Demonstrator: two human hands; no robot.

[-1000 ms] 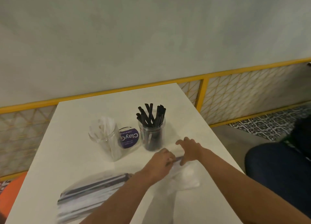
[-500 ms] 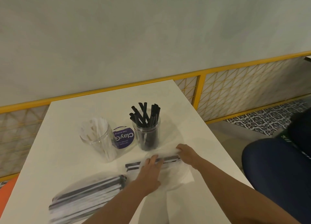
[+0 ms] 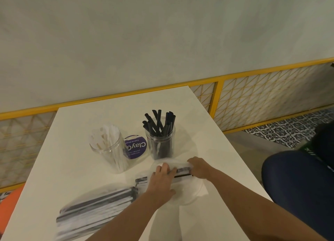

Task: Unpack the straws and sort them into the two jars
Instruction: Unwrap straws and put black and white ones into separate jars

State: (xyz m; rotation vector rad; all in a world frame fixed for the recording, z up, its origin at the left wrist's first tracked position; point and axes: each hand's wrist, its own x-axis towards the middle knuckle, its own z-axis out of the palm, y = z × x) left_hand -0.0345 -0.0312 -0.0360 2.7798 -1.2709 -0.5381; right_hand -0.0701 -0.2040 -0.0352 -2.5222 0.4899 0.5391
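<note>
Both hands work on one wrapped straw (image 3: 162,175), a slim dark stick in a thin, crinkly translucent sleeve that lies across the white table (image 3: 72,168) just in front of the jars. The left hand (image 3: 161,182) lies palm down over the middle of it, fingers curled and pressed together on the wrapper, pinning it to the tabletop. The right hand (image 3: 198,169) closes on the straw's right end, fingertips bunched around the wrapper there; whether it pinches the straw itself or only the sleeve cannot be told through the blur. The straw's left end pokes out past the left hand, striped pale and dark.

Under and to the right of the hands spreads a heap of loose wrappers (image 3: 189,192), filmy, whitish and rumpled.

Nearer the table's left front corner lies a bundle of wrapped straws (image 3: 94,211), long parallel sticks in glossy clear packaging, blurred.

Behind the hands stand two clear, ribbed-neck cylindrical jars, upright and apart. The right jar (image 3: 160,145) holds black straws (image 3: 159,123), matte tubes fanned above the rim. The left jar (image 3: 110,150) holds white straws (image 3: 106,137), pale and papery. Between the jars, flat on the table, sits a round purple sticker (image 3: 136,147) with white lettering.
</note>
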